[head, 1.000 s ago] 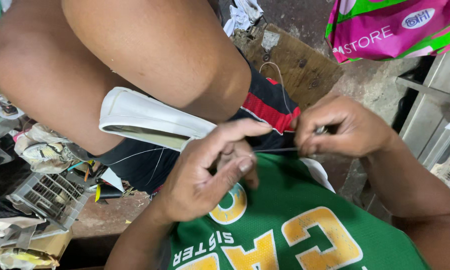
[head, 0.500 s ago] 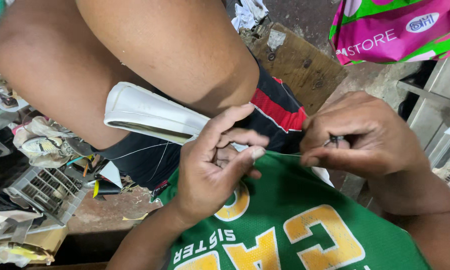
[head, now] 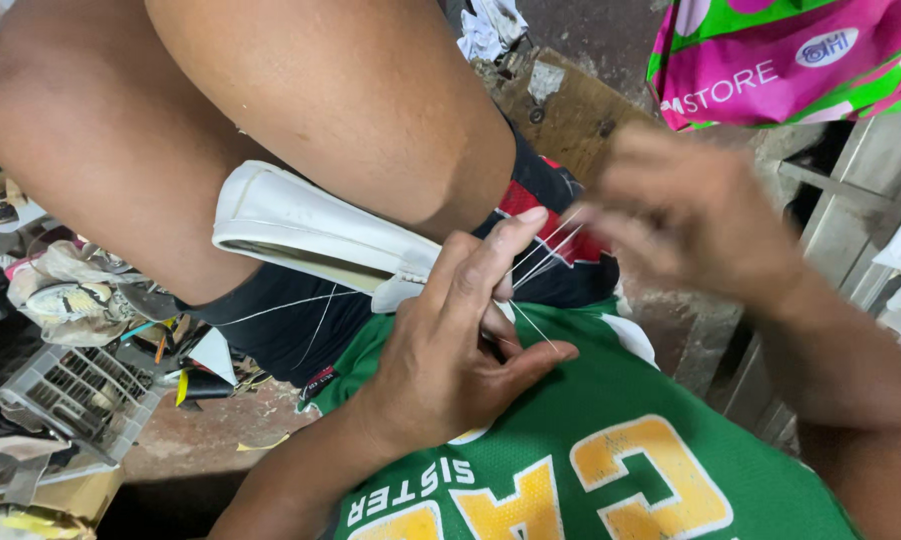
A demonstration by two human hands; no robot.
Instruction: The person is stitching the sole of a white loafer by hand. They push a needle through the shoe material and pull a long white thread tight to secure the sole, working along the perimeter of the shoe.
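A cluttered floor with a grey plastic crate [head: 70, 395] lies below; a pink and green bag [head: 790, 60] hangs above. The left hand [head: 450, 350] pinches white thread [head: 545, 250] beside a white shoe sole [head: 310, 235] wedged between the knees. The blurred right hand [head: 685, 215] is raised, its grip unclear.

pink-green bag [head: 790, 60], grey crate [head: 75, 395], wooden board [head: 570, 115]
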